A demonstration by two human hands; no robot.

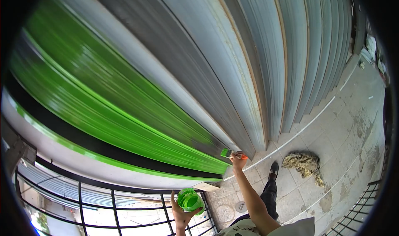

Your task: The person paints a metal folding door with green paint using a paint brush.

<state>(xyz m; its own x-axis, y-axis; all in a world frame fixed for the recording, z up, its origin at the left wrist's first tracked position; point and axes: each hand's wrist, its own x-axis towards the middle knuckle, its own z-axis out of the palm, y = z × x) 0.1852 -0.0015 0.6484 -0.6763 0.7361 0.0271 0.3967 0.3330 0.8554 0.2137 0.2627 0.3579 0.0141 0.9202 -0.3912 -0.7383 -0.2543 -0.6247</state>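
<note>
My right hand (239, 160) is closed around a paintbrush (226, 153) with an orange handle. Green paint covers its bristles, which are right at the lower end of a grey ridge of the corrugated metal shutter (187, 57). Lower down, my left hand (181, 216) grips a tub (201, 203) of green paint, its mouth facing up and its inside coated green. Broad bands of the shutter at the left are bright green and streaky; the panels further right are bare grey, some with brownish edges.
A dirty, crumpled rag (302, 164) lies on the tiled floor (320, 142) near my shoe (274, 169). A black metal grille (114, 209) runs along the lower left. More clutter (370, 45) stands at the far right edge, beyond the shutter.
</note>
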